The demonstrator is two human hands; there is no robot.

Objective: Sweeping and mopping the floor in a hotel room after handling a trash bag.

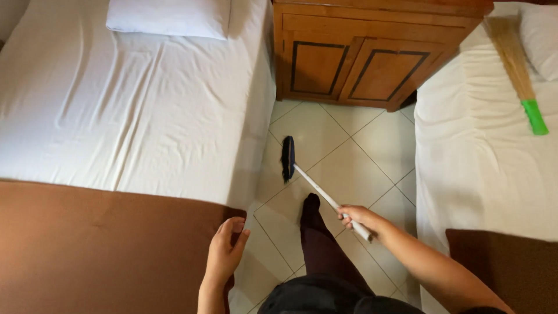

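My right hand [356, 217] grips the white handle of a broom [317, 189] whose dark bristle head [287, 158] rests on the tiled floor [349, 145] beside the left bed. My left hand [226, 250] hangs with fingers loosely apart by the corner of the brown bed runner [104, 250], holding nothing. My leg in dark trousers [317, 238] stands on the tiles between the two beds.
A white-sheeted bed [133, 110] with a pillow [168, 17] lies to the left. A wooden nightstand [360, 58] stands at the far end. On the right bed [476, 157] lies a straw hand broom with a green handle [520, 70].
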